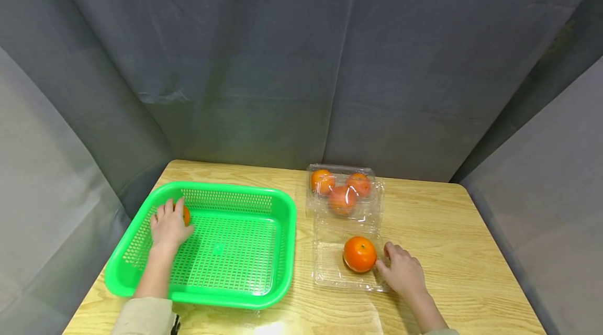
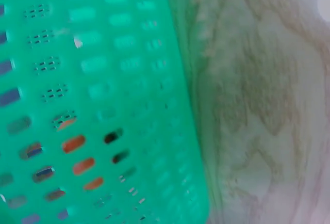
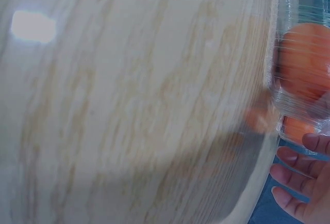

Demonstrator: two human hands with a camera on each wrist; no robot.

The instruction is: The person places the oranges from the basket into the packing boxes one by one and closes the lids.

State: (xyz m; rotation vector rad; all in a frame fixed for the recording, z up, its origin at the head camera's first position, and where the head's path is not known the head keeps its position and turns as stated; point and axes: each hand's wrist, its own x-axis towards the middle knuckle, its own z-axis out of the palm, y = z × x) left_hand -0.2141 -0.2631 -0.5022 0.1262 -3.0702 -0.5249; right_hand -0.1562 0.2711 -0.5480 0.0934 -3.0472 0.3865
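Observation:
In the head view, my left hand (image 1: 168, 224) reaches into the far left of a green plastic basket (image 1: 200, 299). Its fingers and thumb curl round an orange (image 1: 186, 215), which they partly cover. The left wrist view shows bits of orange colour through the slots of the basket wall (image 2: 103, 100); the hand itself is hidden there. My right hand (image 1: 404, 272) hovers just right of another orange (image 1: 359, 254), fingers loosely bent and spread, thumb close to the fruit. That orange lies in the near half of an opened clear plastic clamshell (image 1: 325, 275).
Three more oranges (image 1: 342, 200) sit in the far half of the clamshell, behind clear plastic. Everything stands on a light wooden table (image 1: 443, 230). Grey curtains (image 1: 254, 63) hang behind it and along both sides.

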